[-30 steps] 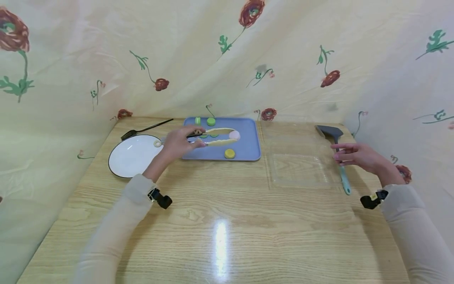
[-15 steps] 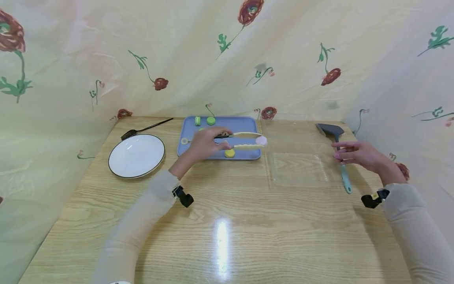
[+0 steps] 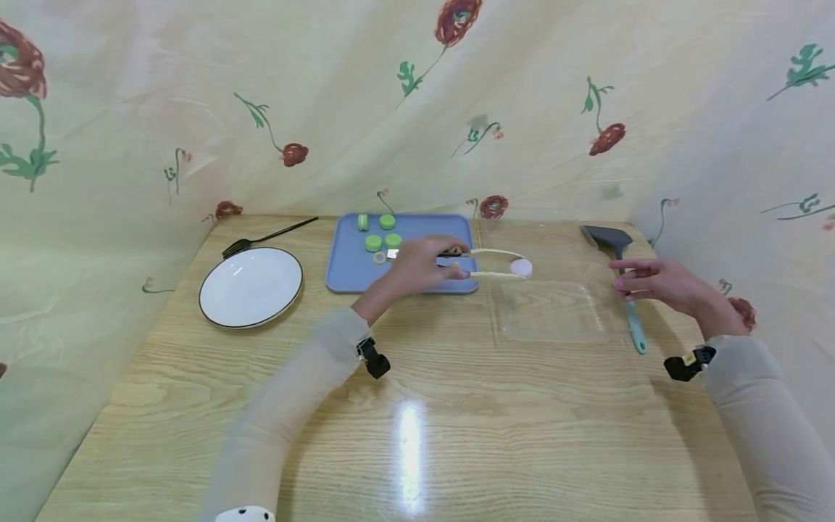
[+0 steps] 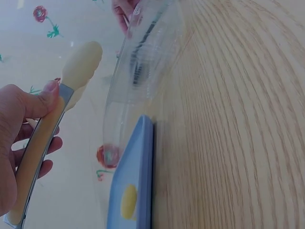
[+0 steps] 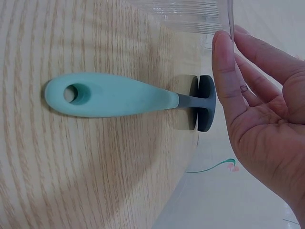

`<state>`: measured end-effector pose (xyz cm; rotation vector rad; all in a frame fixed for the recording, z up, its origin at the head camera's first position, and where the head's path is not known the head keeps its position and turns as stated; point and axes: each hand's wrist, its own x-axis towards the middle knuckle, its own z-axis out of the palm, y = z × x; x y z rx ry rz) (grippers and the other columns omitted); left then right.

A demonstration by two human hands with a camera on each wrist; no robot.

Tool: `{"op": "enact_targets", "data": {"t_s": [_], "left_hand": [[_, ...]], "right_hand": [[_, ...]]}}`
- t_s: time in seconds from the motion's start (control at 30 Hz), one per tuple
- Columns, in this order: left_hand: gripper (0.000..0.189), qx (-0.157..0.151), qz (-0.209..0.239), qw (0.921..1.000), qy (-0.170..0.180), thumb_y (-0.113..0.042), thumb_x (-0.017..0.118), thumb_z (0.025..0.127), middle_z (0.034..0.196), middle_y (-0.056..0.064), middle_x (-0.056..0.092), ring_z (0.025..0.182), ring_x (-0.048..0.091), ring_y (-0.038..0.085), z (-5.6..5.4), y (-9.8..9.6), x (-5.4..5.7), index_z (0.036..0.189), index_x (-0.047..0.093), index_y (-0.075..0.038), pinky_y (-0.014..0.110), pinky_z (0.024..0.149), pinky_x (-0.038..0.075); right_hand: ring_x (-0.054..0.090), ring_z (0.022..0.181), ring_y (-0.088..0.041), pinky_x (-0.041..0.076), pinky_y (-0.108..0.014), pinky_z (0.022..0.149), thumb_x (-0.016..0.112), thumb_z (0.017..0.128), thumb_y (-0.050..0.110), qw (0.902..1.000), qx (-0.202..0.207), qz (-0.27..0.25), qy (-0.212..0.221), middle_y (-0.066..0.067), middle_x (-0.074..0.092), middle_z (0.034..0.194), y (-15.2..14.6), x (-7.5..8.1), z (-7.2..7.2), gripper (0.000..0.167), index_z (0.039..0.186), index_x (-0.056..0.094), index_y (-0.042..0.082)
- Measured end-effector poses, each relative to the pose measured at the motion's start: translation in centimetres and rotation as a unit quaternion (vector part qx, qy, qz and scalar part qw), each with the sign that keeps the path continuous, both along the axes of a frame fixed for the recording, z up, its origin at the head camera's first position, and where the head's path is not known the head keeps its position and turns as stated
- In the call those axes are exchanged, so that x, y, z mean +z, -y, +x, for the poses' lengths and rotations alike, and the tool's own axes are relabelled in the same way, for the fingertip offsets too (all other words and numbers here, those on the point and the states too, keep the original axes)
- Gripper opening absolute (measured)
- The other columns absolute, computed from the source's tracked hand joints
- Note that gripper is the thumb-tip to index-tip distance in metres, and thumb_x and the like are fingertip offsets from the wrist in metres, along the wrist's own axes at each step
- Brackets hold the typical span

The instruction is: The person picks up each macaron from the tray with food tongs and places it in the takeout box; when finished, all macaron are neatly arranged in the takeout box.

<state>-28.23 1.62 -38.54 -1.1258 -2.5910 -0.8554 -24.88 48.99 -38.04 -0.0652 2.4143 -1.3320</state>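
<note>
My left hand [image 3: 424,267] grips a pair of tongs [image 4: 42,143] with cream-coloured tips, thumb pressed on one arm. At the tips is a pale lilac macaron [image 3: 521,268], which overlaps the clear plastic container [image 3: 554,339] in the head view. My right hand [image 3: 665,288] pinches that container's thin rim [image 5: 228,19] between thumb and fingers at its right side. Below the left hand lies a blue tray [image 3: 342,279] with several green macarons [image 3: 373,243]. A yellow macaron [image 4: 128,202] shows on the tray in the left wrist view; the hand hides it in the head view.
A turner [image 5: 114,95] with a mint handle and dark head lies beneath the right hand. On the left are a white dark-rimmed plate [image 3: 251,286] and a black fork [image 3: 264,238]. A flowered cloth [image 3: 352,109] hangs behind the wooden table [image 3: 457,420].
My left hand has carried the tongs and lilac macaron rightward, from over the tray to over the container. The right hand has stayed at the container's rim.
</note>
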Motion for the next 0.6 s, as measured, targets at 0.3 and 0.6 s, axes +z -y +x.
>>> {"op": "enact_targets", "data": {"t_s": [0.3,0.6], "left_hand": [[0.048,-0.006,-0.048,0.9988,-0.005,-0.043,0.079,0.088,0.126,-0.005,0.072,0.117,0.067,0.013,0.1,-2.9,-0.2,0.129,0.069,-0.02,0.03,0.087,0.056],[0.044,0.0,-0.092,0.9957,-0.008,-0.047,0.075,0.091,0.129,-0.008,0.071,0.112,0.069,0.01,0.2,-5.4,0.1,0.129,0.069,-0.024,0.021,0.06,0.045]], "right_hand": [[0.072,0.097,-0.008,0.061,-0.029,0.084,0.063,0.102,0.013,0.9999,-0.006,0.007,0.005,0.009,0.072,0.105,0.2,0.3,0.0,0.032,0.119,0.062,0.04],[0.072,0.097,-0.008,0.06,-0.029,0.085,0.065,0.101,0.015,0.9998,-0.005,0.014,0.008,0.01,0.073,0.105,0.2,0.3,-0.1,0.031,0.119,0.062,0.04]]}}
